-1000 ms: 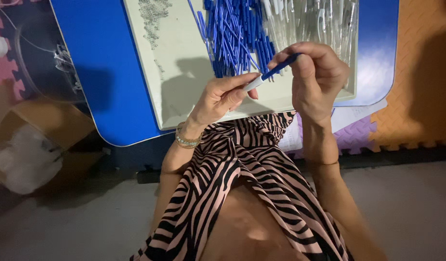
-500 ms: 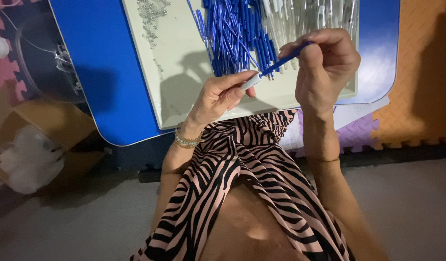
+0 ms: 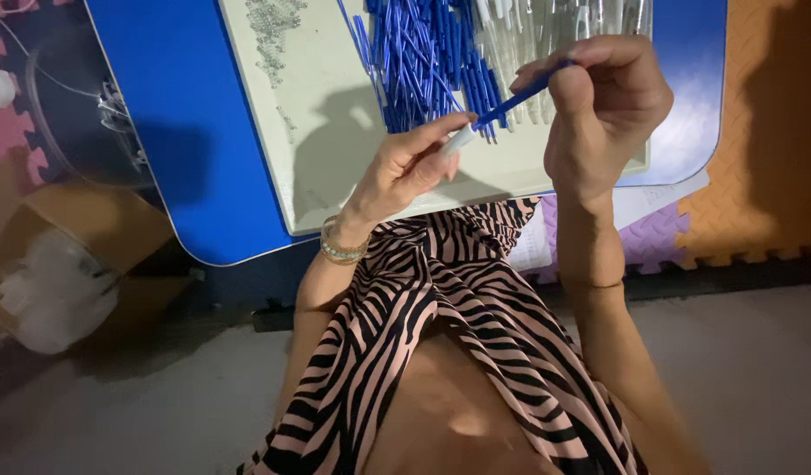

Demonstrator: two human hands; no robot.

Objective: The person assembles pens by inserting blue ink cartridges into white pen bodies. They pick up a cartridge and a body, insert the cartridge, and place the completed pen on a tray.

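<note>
From the head camera I count two hands at work and one pen piece between them. My right hand (image 3: 603, 110) has its fingers (image 3: 590, 54) pinched shut around the upper end of a single blue pen tube (image 3: 518, 97), which slants down and to the left. My left hand (image 3: 405, 167) meets it from below, fingers curled closed around a small white part (image 3: 461, 139) that touches the tube's lower end; I think it is a tip or cap, though the view is too blurred there to be sure. The tube is held above the near edge of a pale tray (image 3: 335, 132), not resting on it. On that tray lie two heaps, too many to count singly: a heap of blue tubes (image 3: 414, 53) just behind my left fingers, and a heap of clear pen barrels (image 3: 555, 22) beside it to the right, behind my right hand. A scatter of tiny grey bits (image 3: 278, 22) sits in the tray's far left corner. The tray rests on a blue worktop (image 3: 185, 114). One beaded bracelet (image 3: 339, 251) circles my left wrist. One cardboard box (image 3: 62, 264) holding white stuff stands on the floor at the left, well apart from my hands.
</note>
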